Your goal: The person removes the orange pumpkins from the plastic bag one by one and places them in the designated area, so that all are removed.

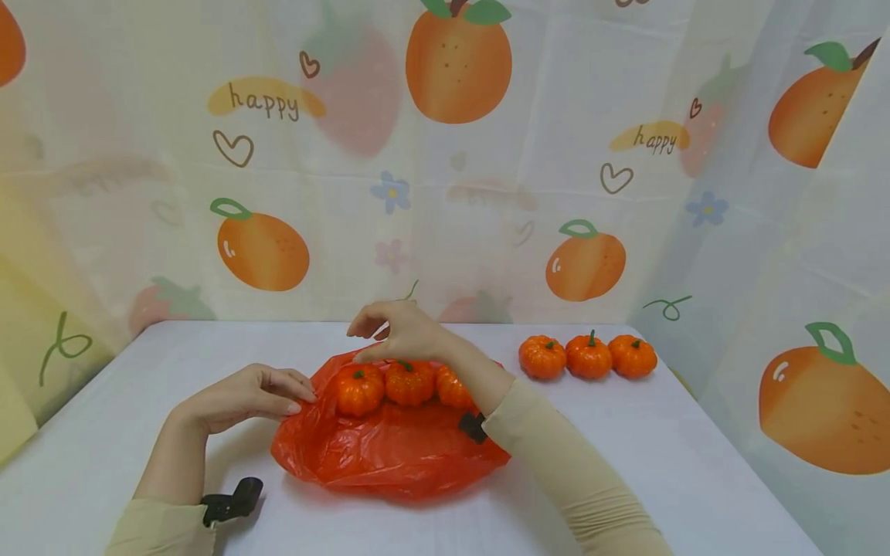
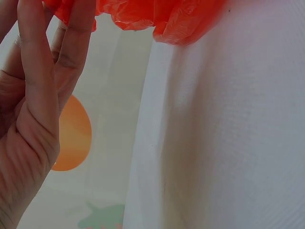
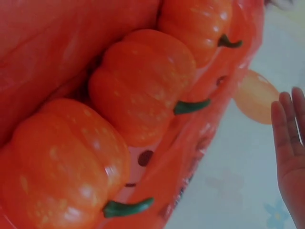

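A red plastic bag (image 1: 389, 455) lies on the table with its mouth spread open. Three small orange pumpkins with green stems sit in a row inside it, among them a left one (image 1: 359, 390), a middle one (image 3: 143, 86) and a right one (image 1: 453, 386) partly behind my right forearm. At the bag's left edge, my left hand (image 1: 239, 398) pinches the plastic between thumb and fingers; the left wrist view cuts off the fingertips. Over the bag's far edge hovers my right hand (image 1: 410, 330), fingers loosely bent in the head view and holding nothing.
Another three pumpkins (image 1: 589, 356) stand side by side at the table's back right, outside the bag. The white table (image 1: 626, 455) meets a fruit-printed curtain (image 1: 473, 201) behind and at the sides. Black wrist cameras (image 1: 232, 500) project from both sleeves.
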A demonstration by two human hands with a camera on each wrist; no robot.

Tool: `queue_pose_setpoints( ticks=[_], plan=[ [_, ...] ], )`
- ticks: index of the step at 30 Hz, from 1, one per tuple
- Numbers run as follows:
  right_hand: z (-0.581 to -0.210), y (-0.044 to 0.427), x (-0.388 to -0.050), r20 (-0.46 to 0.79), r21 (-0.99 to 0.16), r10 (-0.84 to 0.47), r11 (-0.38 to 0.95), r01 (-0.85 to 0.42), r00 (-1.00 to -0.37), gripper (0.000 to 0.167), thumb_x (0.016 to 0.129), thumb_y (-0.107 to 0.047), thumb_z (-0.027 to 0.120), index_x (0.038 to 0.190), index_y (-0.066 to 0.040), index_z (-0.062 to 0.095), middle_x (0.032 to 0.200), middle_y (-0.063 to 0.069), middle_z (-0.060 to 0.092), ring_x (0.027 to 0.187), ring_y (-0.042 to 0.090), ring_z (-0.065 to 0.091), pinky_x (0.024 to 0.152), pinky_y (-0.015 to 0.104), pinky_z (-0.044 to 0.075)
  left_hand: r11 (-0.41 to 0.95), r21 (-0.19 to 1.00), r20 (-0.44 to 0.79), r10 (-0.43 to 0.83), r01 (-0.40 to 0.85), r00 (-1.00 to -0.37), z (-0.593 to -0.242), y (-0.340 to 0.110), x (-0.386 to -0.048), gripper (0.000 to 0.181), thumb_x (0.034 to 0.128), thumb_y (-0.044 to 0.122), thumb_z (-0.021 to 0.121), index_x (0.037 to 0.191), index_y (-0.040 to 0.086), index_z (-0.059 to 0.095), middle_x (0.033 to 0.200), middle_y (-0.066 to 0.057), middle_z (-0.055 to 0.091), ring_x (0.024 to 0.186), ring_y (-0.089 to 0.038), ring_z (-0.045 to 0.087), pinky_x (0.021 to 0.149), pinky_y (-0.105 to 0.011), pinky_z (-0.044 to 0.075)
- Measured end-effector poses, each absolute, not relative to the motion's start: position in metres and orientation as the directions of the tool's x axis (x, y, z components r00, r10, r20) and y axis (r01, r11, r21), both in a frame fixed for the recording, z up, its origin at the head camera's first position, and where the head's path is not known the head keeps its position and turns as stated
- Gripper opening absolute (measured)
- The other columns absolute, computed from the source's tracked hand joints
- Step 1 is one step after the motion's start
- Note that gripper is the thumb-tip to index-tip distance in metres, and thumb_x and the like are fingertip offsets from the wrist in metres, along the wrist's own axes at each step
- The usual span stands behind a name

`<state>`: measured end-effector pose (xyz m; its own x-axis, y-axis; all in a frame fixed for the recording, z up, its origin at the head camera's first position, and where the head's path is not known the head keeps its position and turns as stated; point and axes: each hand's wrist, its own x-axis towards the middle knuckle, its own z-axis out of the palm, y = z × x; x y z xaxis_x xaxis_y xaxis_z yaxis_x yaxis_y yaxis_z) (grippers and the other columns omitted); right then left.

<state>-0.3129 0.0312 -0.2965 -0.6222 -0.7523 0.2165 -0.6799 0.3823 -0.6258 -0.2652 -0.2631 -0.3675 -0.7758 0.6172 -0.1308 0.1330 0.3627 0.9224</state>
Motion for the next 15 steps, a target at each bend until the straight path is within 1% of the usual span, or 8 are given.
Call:
queue_pose_setpoints(
  ticks=[4, 7, 11, 15],
  plan=[
    [-0.304, 0.027, -0.313, 0.160, -0.618, -0.780, 0.399, -0.677, -0.605, 0.035, 0.080, -0.025, 0.082, 0.110, -0.012, 0.069, 0.112, 0.006, 0.071, 0.105, 0.021, 0.066, 0.090, 0.026, 0.057, 0.362, 0.923, -0.133, 0.616, 0.129, -0.776, -0.367, -0.263, -0.265, 0.031, 0.0942, 0.016, 0.061, 0.119, -0.001, 0.069, 0.119, 0.005, 0.066, 0.113, -0.006, 0.057, 0.090, -0.030, 0.055],
    [-0.310, 0.024, -0.313, 0.124, -0.592, -0.791, 0.425, -0.684, -0.599, 0.037, 0.081, -0.029, 0.081, 0.112, -0.012, 0.070, 0.113, 0.006, 0.072, 0.105, 0.021, 0.067, 0.088, 0.021, 0.056, 0.366, 0.923, -0.142, 0.611, 0.118, -0.779, -0.368, -0.263, -0.266, 0.031, 0.0942, 0.015, 0.061, 0.119, -0.001, 0.069, 0.119, 0.006, 0.066, 0.113, -0.006, 0.058, 0.091, -0.030, 0.055],
    [-0.316, 0.021, -0.313, 0.071, -0.575, -0.790, 0.467, -0.672, -0.609, 0.038, 0.083, -0.031, 0.080, 0.114, -0.013, 0.070, 0.114, 0.002, 0.072, 0.107, 0.018, 0.067, 0.087, 0.016, 0.053, 0.362, 0.925, -0.142, 0.610, 0.115, -0.779, -0.368, -0.263, -0.266, 0.031, 0.0941, 0.016, 0.061, 0.119, 0.000, 0.069, 0.119, 0.006, 0.066, 0.113, -0.006, 0.057, 0.091, -0.030, 0.055],
    [-0.321, 0.018, -0.314, 0.046, -0.553, -0.787, 0.493, -0.672, -0.615, 0.039, 0.082, -0.033, 0.080, 0.114, -0.014, 0.070, 0.115, 0.001, 0.072, 0.107, 0.018, 0.067, 0.088, 0.017, 0.053, 0.352, 0.927, -0.130, 0.618, 0.126, -0.776, -0.367, -0.262, -0.265, 0.031, 0.0942, 0.015, 0.061, 0.119, -0.001, 0.069, 0.119, 0.004, 0.066, 0.113, -0.005, 0.057, 0.090, -0.030, 0.055]
  ],
)
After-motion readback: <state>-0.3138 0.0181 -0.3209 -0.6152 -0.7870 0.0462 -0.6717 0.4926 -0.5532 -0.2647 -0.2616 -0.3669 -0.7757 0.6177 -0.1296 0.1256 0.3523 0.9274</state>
